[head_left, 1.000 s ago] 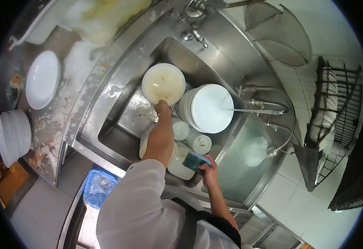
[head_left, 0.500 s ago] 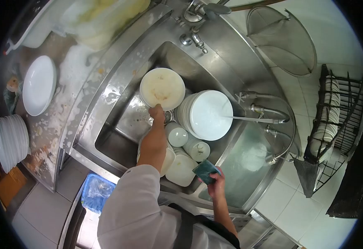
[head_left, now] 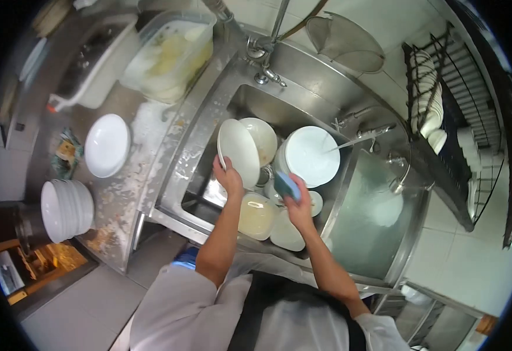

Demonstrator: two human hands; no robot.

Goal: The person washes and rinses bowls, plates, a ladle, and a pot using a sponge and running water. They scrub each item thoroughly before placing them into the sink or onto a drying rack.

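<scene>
My left hand (head_left: 228, 175) grips the lower-left rim of a white plate (head_left: 238, 153), tilted up over the left basin. Behind it a second white plate (head_left: 260, 140) with brownish residue lies in the sink. My right hand (head_left: 299, 200) is closed around a blue-green sponge (head_left: 287, 186), a short way right of the tilted plate. Beyond the sponge a stack of white dishes (head_left: 313, 155) sits under running water. Below my hands are a squarish dish with yellowish liquid (head_left: 256, 216) and another pale dish (head_left: 288, 232). Cups near the sponge are partly hidden.
The right basin (head_left: 364, 234) holds cloudy water. On the left counter stand a white plate (head_left: 108, 145), a plate stack (head_left: 66, 210) and a plastic tub (head_left: 171, 55). A mesh strainer (head_left: 346, 44) and a black dish rack (head_left: 443, 105) are by the wall.
My left hand has raised and tilted a plate, with another now visible behind it. My right hand has brought the sponge up and inward over the left basin. The camera view has shifted.
</scene>
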